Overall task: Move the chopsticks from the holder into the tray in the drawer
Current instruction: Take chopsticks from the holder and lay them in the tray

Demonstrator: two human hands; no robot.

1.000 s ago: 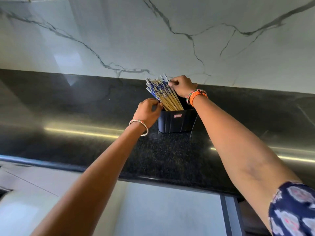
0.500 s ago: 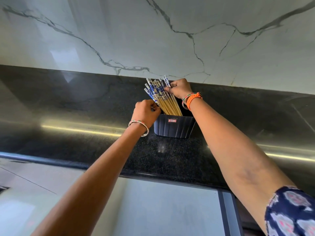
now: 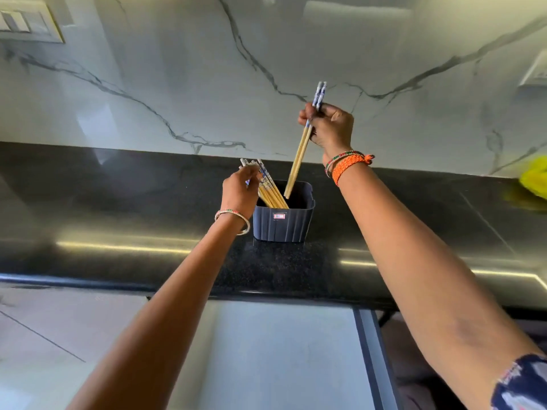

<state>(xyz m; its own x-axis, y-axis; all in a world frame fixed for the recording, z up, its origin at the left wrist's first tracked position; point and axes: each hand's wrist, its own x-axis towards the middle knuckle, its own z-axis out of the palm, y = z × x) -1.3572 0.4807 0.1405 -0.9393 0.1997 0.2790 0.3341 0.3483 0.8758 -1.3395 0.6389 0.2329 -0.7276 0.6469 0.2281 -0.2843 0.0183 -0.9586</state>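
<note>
A dark ribbed holder (image 3: 282,223) stands on the black counter near the wall. A bundle of wooden chopsticks with blue-and-white tops (image 3: 268,190) leans to the left inside it. My left hand (image 3: 239,192) is closed around the upper part of that bundle. My right hand (image 3: 330,127) is raised above the holder and pinches a pair of chopsticks (image 3: 302,152), whose lower tips hang just over the holder's open mouth. The drawer and its tray are not visible.
The black granite counter (image 3: 148,220) runs across, with its front edge below my arms. A white marble backsplash (image 3: 177,84) rises behind. A switch plate (image 3: 26,22) is top left, a yellow object (image 3: 534,177) at the right edge. Pale cabinet fronts (image 3: 281,350) lie below.
My right hand has lifted a pair of chopsticks up and to the right, out of the bundle. My left hand still holds the rest of the bundle in the holder.
</note>
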